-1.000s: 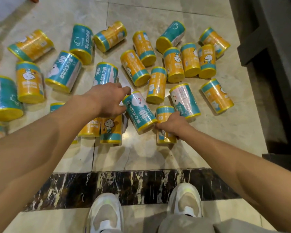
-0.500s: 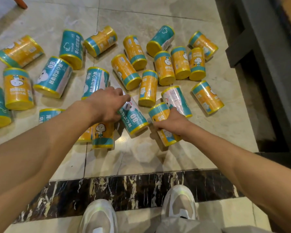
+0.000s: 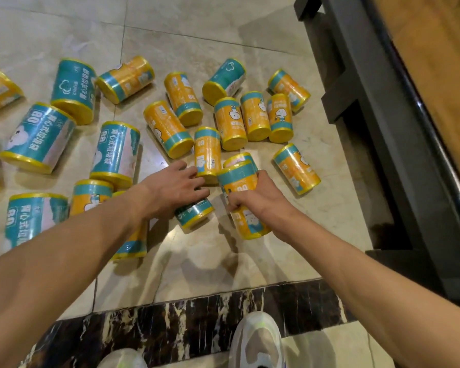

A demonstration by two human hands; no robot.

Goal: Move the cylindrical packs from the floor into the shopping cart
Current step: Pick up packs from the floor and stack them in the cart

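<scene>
The fingers (image 3: 194,181) of the left hand (image 3: 174,188) lie loosely spread, palm down, draped over a teal pack (image 3: 194,212) that rests on its side on the floor (image 3: 210,261). The fingertips reach forward to touch the yellow end of an orange pack (image 3: 207,152) lying just beyond. Whether they squeeze the teal pack or only rest on it cannot be told, since the hand covers most of it.

Far left, two large teal packs lie on the tiles: one (image 3: 39,138) tilted, and one (image 3: 32,217) partly under the left forearm. Another large teal pack (image 3: 116,152) sits just left of the left hand, and two orange packs (image 3: 91,193) lie beside the forearm, half hidden by it.

Right of the left hand, the right hand (image 3: 260,199) wraps around an orange pack with a teal band (image 3: 238,181). Its fingers curl around the pack's left side with the thumb over the top, closed firmly on the pack's middle. The pack's near end (image 3: 250,227) sticks out below the wrist. It appears raised a little off the tiles, though that is hard to confirm. A pink-and-teal pack (image 3: 241,158) lies just behind it, mostly hidden.

Farther right, a lone orange pack (image 3: 296,168) lies apart from the hand, and a tight row of three orange packs (image 3: 252,119) lies beyond. A dark frame (image 3: 383,123) runs along the right edge. The shopping cart cannot be identified.
</scene>
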